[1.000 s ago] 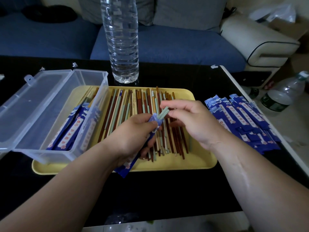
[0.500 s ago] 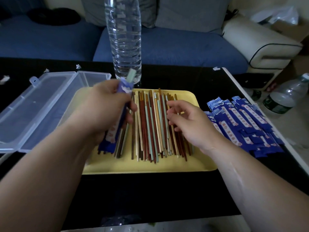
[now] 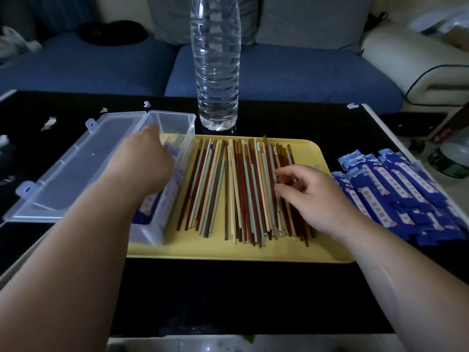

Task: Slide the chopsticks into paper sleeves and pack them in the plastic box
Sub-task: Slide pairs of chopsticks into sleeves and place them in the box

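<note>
Head view, and nearest us the glossy black surface (image 3: 228,301) runs under both bare forearms. On it sits the flat yellow plastic tray (image 3: 228,251), carrying a spread of thin brown, pale-green and cream loose chopsticks (image 3: 243,189). We count dozens unsleeved, so plenty of work is left.

The right hand (image 3: 312,196) is down on the right side of that spread. Its grip is curled, thumb and fingertips pinching at a stick or two. We judge it is picking out the next pair.

Over to the left, the clear rectangular plastic box (image 3: 162,224) stands with its near end on the tray's left edge, hinged lid (image 3: 63,174) thrown flat open. The left hand (image 3: 149,161) is reaching down inside it. Its fingers are hidden behind the knuckles, so we cannot tell whether that grip is pinching or spread. Several blue-sleeved chopstick pairs (image 3: 149,207) already lie in the box, so some packing is done.

On the right, well apart from the box, a heap of empty blue printed paper sleeves (image 3: 406,194) waits beside the tray.

Half a second ago, that left hand held a sleeved pair upright above the tray. Now it has dropped into the box, while the right hand stays on the loose chopsticks.

Just beyond the tray stands a tall clear plastic water bottle (image 3: 215,72), then the blue fabric sofa (image 3: 76,69).
</note>
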